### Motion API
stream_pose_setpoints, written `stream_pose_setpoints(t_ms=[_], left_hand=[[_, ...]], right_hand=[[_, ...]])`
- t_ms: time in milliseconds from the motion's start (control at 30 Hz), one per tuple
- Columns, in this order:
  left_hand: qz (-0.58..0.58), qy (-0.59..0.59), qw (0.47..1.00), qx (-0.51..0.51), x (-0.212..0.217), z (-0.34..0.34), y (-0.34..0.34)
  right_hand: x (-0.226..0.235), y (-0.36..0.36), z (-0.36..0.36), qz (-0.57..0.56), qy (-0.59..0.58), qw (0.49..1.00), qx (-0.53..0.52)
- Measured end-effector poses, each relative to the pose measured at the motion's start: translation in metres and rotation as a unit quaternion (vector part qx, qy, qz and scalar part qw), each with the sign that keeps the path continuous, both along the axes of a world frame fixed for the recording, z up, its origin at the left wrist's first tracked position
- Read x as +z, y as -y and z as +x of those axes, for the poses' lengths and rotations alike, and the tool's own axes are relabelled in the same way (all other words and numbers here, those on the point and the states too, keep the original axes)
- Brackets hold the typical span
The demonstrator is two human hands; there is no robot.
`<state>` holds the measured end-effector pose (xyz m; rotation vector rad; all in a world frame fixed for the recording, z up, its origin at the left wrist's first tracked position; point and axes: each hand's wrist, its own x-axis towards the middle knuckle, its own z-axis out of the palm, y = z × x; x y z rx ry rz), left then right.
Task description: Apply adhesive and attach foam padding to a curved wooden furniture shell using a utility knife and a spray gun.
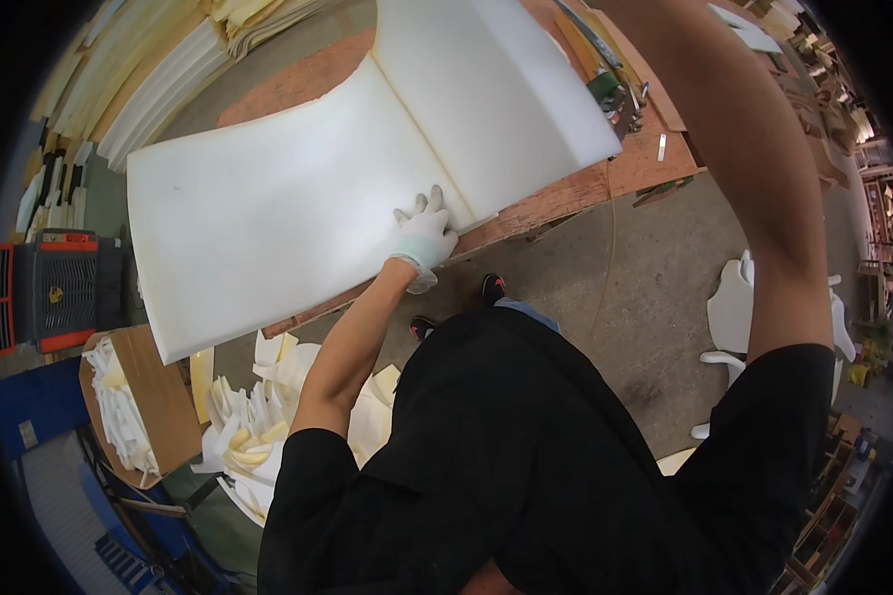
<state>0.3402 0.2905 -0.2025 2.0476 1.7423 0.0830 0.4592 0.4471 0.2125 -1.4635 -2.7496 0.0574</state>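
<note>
A large white foam piece (258, 208) with a curved far edge lies across a reddish wooden table (655, 174) and overhangs it on the left. A yellowish seam runs over the foam, and to its right the foam (496, 99) slopes away. My left hand (425, 236), in a pale glove, rests on the foam near its front edge, just left of the seam, with the fingers spread. My right arm (734, 129) reaches up and forward past the table's right side. The right hand itself is cut off by the top of the picture.
Foam offcuts (258, 416) are heaped on the floor at lower left, beside a box of white scraps (124, 407). A black and red crate (64, 288) stands left. Tools (620, 99) lie on the table's right end. White foam shapes (732, 307) sit on the floor at right.
</note>
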Motion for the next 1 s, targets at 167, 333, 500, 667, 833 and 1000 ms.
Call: stream_pose_setpoints(t_ms=[167, 333, 500, 667, 833, 1000], left_hand=[[-0.031, 0.079, 0.995, 0.042, -0.002, 0.0, -0.007], [-0.049, 0.051, 0.997, 0.03, 0.019, 0.009, -0.013], [-0.014, -0.012, 0.999, 0.046, 0.024, 0.033, -0.012], [0.028, 0.093, 0.993, 0.068, -0.003, 0.047, -0.012], [0.092, 0.093, 0.989, 0.063, -0.024, 0.033, -0.015], [-0.054, 0.322, 0.943, 0.062, -0.001, 0.005, -0.023]], right_hand=[[-0.039, -0.047, -0.006, 0.149, 0.064, 0.982, 0.096], [-0.035, -0.024, 0.011, -0.015, -0.171, 0.983, 0.07], [-0.028, -0.038, 0.004, -0.007, -0.048, 0.998, 0.035], [-0.054, -0.061, 0.035, 0.101, -0.15, 0.97, 0.165], [-0.066, -0.066, 0.032, 0.067, -0.173, 0.973, 0.139], [-0.088, -0.069, 0.019, 0.033, -0.192, 0.973, 0.123]])
